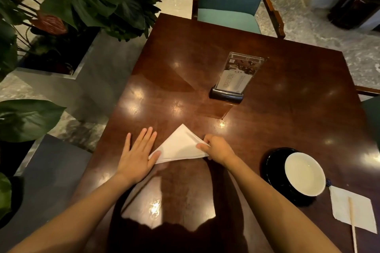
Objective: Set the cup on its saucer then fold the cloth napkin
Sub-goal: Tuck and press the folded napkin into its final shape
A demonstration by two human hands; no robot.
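Note:
The white cloth napkin (179,146) lies folded into a triangle on the dark wooden table (287,113), its point facing away from me. My left hand (138,153) lies flat with straight fingers, its thumb pressing the napkin's left corner. My right hand (218,149) pinches the napkin's right corner between thumb and curled fingers. At the right, the cup (304,173), dark outside and white inside, stands empty on its black saucer (273,167).
A menu card in a clear stand (236,77) is at mid-table. A paper napkin (353,209) with a wooden stirrer (352,222) lies near the right edge. A teal chair (230,0) stands behind the table, and leafy plants (86,4) in planters are to the left.

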